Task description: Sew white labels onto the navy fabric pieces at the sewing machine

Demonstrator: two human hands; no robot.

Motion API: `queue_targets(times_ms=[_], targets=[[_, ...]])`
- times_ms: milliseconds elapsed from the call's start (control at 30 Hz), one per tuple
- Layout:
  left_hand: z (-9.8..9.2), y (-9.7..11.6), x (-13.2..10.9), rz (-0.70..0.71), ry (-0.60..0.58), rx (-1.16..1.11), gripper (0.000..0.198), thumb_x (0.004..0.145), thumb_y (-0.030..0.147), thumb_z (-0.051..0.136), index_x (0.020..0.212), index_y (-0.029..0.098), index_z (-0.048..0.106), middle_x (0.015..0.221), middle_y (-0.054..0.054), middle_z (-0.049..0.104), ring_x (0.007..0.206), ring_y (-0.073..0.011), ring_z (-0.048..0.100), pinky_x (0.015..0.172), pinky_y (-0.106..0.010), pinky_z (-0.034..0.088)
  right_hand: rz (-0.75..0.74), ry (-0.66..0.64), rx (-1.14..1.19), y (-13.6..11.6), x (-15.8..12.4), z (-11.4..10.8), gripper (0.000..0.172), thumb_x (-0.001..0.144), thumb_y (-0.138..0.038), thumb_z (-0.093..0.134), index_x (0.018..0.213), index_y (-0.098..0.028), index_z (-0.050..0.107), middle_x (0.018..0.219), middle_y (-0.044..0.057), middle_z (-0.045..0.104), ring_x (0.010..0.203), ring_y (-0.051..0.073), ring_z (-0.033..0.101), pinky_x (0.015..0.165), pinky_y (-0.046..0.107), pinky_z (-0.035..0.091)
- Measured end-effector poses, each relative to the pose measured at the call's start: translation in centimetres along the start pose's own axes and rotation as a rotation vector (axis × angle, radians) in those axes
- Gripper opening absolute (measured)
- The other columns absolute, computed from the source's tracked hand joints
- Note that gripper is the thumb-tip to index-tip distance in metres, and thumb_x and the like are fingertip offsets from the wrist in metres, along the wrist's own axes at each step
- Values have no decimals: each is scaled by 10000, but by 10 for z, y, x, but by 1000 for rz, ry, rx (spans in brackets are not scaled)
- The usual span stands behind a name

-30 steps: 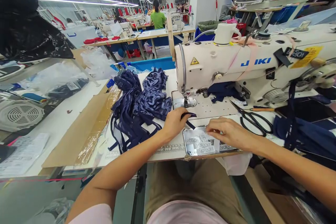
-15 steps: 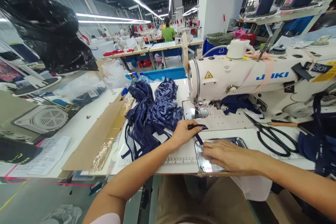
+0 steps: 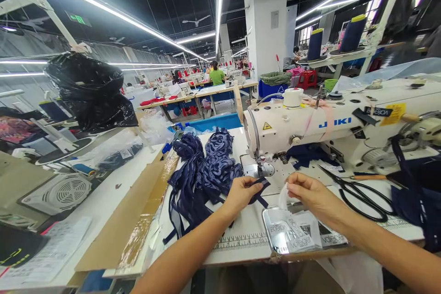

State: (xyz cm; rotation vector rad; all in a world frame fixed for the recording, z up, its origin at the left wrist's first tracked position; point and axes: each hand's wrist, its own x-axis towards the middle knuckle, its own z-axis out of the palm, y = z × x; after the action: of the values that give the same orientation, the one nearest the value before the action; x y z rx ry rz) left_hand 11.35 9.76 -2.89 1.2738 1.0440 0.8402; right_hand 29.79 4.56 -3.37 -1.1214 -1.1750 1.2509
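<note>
My left hand [image 3: 242,195] pinches a dark navy fabric strip [image 3: 261,189] just in front of the sewing machine's needle area. Between the thumb and fingers of my right hand [image 3: 312,195] is a thin white label [image 3: 283,198], hanging down over a shiny metal tray [image 3: 273,230]. Several printed labels [image 3: 300,233], white and black, lie in that tray. The navy strip and the white label are apart. To the left of my left hand sits a heap of navy fabric straps [image 3: 215,161].
The white sewing machine [image 3: 310,121] stands behind my hands. Black-handled scissors [image 3: 361,197] and a wooden-handled tool [image 3: 369,177] lie at right. A ruler tape [image 3: 241,241] runs along the table's front, cardboard [image 3: 120,220] at left. A person in green [image 3: 216,76] sits far off.
My right hand has risen from the tray with a white label in it, uncovering the labels there. My left hand still holds the navy strip. The view has tilted upward.
</note>
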Motion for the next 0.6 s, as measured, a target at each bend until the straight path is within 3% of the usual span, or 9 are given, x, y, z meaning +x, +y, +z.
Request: queue_targets(times_ms=[133,233,333,500,600], targets=[[2,4,-5,54,-8,-9,455,461,514,756,594,108,599,512,34,480,471,-54,363,477,-205,239,20,92,102,-2,4,37,301,574,-463,693,591,-200,547,849,25,584,759,173,521,691,298,412],[3,6,-8,60,-9,-32,458,456,522,756,565,112,581,497,39,460,459,-50,345,470,-206,238,-6,188,100,2,11,53,334,520,-490,705,561,-195,553,685,9,560,676,163,498,667,306,406],[1,6,-10,30,-12,-36,460,467,531,747,569,115,579,482,40,449,440,-47,323,460,-209,214,-30,255,105,7,19,58,354,508,-514,690,559,-199,538,551,-26,493,574,141,444,604,303,388],[-3,9,-10,57,-24,-26,466,566,565,673,535,115,561,493,33,433,482,-62,335,495,-217,229,-68,302,52,8,25,60,344,501,-510,675,533,-206,516,531,-31,471,562,141,428,607,312,374],[-2,10,-9,69,-7,5,407,534,498,715,571,112,590,516,31,456,515,-69,356,512,-213,242,-86,303,9,9,27,59,347,519,-518,662,532,-209,506,544,-28,470,564,142,428,610,316,371]])
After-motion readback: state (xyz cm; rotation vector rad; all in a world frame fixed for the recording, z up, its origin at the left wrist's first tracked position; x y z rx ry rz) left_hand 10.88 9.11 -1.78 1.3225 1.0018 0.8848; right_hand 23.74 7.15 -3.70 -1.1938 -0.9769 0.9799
